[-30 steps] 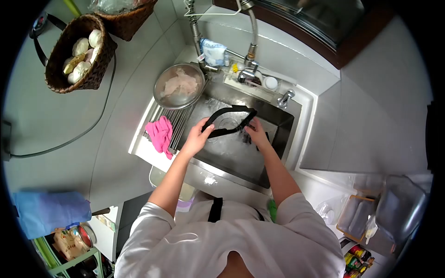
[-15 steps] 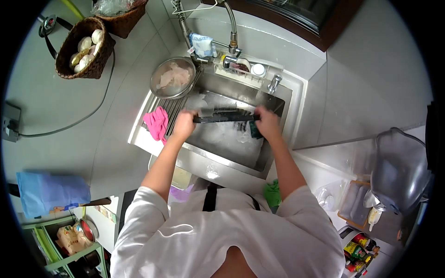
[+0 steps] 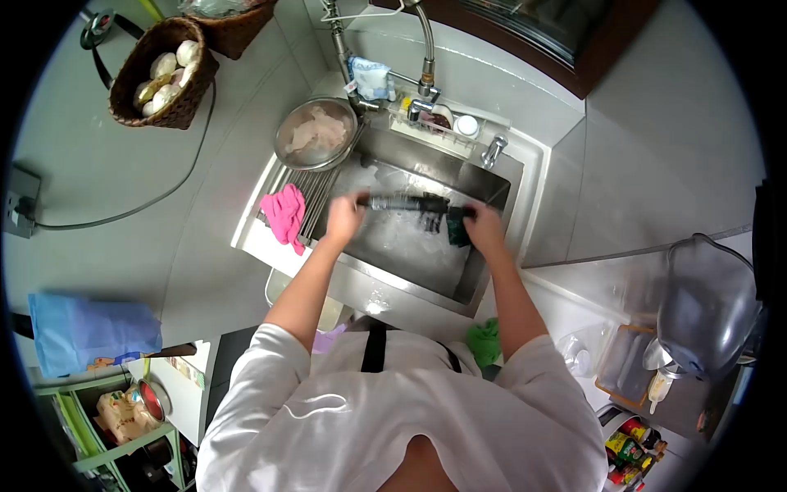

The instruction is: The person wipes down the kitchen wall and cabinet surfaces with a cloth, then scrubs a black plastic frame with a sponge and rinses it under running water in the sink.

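Over the metal sink [image 3: 385,266], a black frame-like piece [image 3: 406,202] is seen nearly edge-on and blurred. My left hand [image 3: 346,216] is closed on its left end. My right hand [image 3: 484,225] is closed on its right end, beside a dark green pad [image 3: 457,227] that hangs at the fingers. Black bristle-like parts show below the piece. Wet, whitish suds or water cover the sink bottom under both hands.
A metal bowl [image 3: 316,134] with pale meat stands at the sink's back left, a pink cloth [image 3: 284,217] on the drainer [image 3: 308,193]. Behind the sink are a faucet [image 3: 420,107] and a caddy [image 3: 434,135]. A garlic basket [image 3: 168,74] is at upper left.
The black piece has turned from an open loop to nearly edge-on, still between both hands. The green pad now shows more plainly by my right hand. The view has shifted slightly.
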Demonstrator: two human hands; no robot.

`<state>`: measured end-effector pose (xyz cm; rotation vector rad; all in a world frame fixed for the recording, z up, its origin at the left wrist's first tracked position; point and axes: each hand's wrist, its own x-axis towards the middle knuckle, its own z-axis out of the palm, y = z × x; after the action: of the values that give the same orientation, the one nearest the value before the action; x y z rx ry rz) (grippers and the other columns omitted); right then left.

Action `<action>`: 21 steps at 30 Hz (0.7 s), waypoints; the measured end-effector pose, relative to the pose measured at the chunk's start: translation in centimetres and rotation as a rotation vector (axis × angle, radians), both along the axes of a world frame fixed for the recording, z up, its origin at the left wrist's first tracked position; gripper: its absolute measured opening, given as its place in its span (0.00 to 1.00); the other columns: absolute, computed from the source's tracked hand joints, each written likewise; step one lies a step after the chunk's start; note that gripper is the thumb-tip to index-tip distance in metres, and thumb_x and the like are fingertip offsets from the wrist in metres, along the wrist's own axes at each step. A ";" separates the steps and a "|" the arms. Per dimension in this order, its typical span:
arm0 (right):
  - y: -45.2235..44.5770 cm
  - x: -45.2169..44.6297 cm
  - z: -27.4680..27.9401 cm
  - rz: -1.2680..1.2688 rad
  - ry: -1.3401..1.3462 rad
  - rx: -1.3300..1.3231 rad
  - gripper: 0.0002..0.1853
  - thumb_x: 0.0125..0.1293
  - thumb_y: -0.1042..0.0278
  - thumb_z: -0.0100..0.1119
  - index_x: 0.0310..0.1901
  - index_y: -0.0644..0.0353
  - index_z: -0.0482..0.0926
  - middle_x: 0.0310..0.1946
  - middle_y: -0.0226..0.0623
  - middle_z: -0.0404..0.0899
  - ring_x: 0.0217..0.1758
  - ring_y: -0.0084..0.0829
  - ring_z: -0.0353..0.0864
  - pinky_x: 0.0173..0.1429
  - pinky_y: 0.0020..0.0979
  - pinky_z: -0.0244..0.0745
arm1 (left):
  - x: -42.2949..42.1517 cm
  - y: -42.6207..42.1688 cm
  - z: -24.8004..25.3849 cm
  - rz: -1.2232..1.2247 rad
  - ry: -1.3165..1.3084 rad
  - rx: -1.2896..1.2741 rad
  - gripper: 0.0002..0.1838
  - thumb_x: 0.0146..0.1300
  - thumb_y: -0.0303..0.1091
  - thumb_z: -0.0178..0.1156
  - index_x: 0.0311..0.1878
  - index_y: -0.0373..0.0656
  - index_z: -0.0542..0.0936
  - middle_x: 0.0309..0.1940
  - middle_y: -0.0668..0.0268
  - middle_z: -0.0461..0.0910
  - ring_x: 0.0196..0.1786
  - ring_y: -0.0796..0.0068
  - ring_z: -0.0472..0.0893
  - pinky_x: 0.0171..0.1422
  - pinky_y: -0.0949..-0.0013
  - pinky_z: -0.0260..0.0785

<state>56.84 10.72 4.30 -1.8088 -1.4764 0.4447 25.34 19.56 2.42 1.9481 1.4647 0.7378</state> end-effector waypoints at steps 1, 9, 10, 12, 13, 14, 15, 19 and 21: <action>-0.7 -0.2 -1.5 0.039 -0.086 -0.211 0.22 0.50 0.85 0.55 0.50 0.59 0.79 0.42 0.47 0.80 0.48 0.49 0.79 0.53 0.41 0.74 | -1.2 -0.3 -2.6 -0.195 0.226 0.017 0.19 0.49 0.21 0.62 0.47 0.42 0.84 0.38 0.48 0.83 0.45 0.52 0.84 0.53 0.60 0.75; -0.4 -1.4 14.0 -0.106 0.042 0.543 0.19 0.57 0.86 0.51 0.50 0.62 0.79 0.40 0.41 0.78 0.46 0.35 0.79 0.53 0.33 0.73 | 0.6 -0.5 16.3 -0.031 -0.308 0.633 0.15 0.54 0.19 0.62 0.46 0.40 0.82 0.48 0.55 0.82 0.51 0.53 0.82 0.55 0.63 0.74; -1.0 -2.8 15.3 -0.130 -0.005 0.617 0.18 0.58 0.84 0.51 0.50 0.62 0.79 0.40 0.40 0.78 0.45 0.36 0.78 0.53 0.33 0.73 | 0.6 -0.7 17.2 0.000 -0.406 0.757 0.12 0.55 0.22 0.64 0.45 0.40 0.82 0.47 0.56 0.83 0.50 0.54 0.82 0.57 0.63 0.73; -1.3 -4.1 13.2 -0.173 -0.161 0.800 0.16 0.60 0.81 0.52 0.50 0.62 0.79 0.41 0.41 0.78 0.44 0.37 0.78 0.52 0.33 0.73 | -0.2 0.2 12.9 -0.085 -0.364 0.576 0.13 0.54 0.23 0.65 0.45 0.40 0.82 0.45 0.55 0.83 0.49 0.53 0.82 0.56 0.62 0.73; -1.2 -3.7 9.3 -0.168 -0.183 0.572 0.17 0.59 0.80 0.53 0.51 0.61 0.79 0.40 0.42 0.79 0.42 0.37 0.79 0.50 0.34 0.74 | -0.9 0.3 9.7 -0.129 -0.347 0.481 0.13 0.54 0.24 0.65 0.44 0.40 0.83 0.44 0.54 0.83 0.48 0.53 0.82 0.56 0.61 0.73; -0.7 -2.9 4.1 -0.137 -0.202 0.126 0.18 0.57 0.80 0.54 0.51 0.61 0.80 0.39 0.42 0.79 0.40 0.37 0.80 0.49 0.34 0.75 | -2.8 0.7 5.9 -0.266 0.102 0.185 0.13 0.52 0.26 0.65 0.43 0.40 0.83 0.41 0.52 0.83 0.47 0.50 0.82 0.56 0.57 0.73; -1.0 -2.7 0.6 -0.103 -0.211 -0.320 0.19 0.56 0.80 0.54 0.51 0.60 0.80 0.38 0.42 0.80 0.39 0.37 0.81 0.48 0.35 0.76 | -3.9 0.4 3.7 -0.426 0.425 0.011 0.19 0.47 0.21 0.64 0.46 0.37 0.82 0.41 0.49 0.82 0.46 0.50 0.82 0.54 0.57 0.74; -5.0 -7.8 3.2 -0.157 -0.046 0.335 0.18 0.54 0.81 0.55 0.48 0.58 0.82 0.37 0.42 0.80 0.37 0.37 0.82 0.48 0.36 0.77 | -7.0 -0.9 5.7 -0.322 0.051 0.317 0.18 0.48 0.21 0.64 0.46 0.38 0.82 0.44 0.49 0.82 0.46 0.50 0.82 0.53 0.58 0.74; -6.4 -10.6 8.1 -0.255 -0.048 0.409 0.21 0.54 0.83 0.54 0.51 0.60 0.81 0.45 0.42 0.82 0.45 0.34 0.82 0.51 0.34 0.76 | -7.3 -1.6 8.6 -0.236 -0.199 0.454 0.15 0.56 0.18 0.60 0.48 0.37 0.82 0.46 0.53 0.83 0.48 0.55 0.83 0.53 0.63 0.75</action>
<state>46.28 4.30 12.45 -1.6515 -1.2364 -0.0293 18.08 17.96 11.01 2.2491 0.9854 1.1923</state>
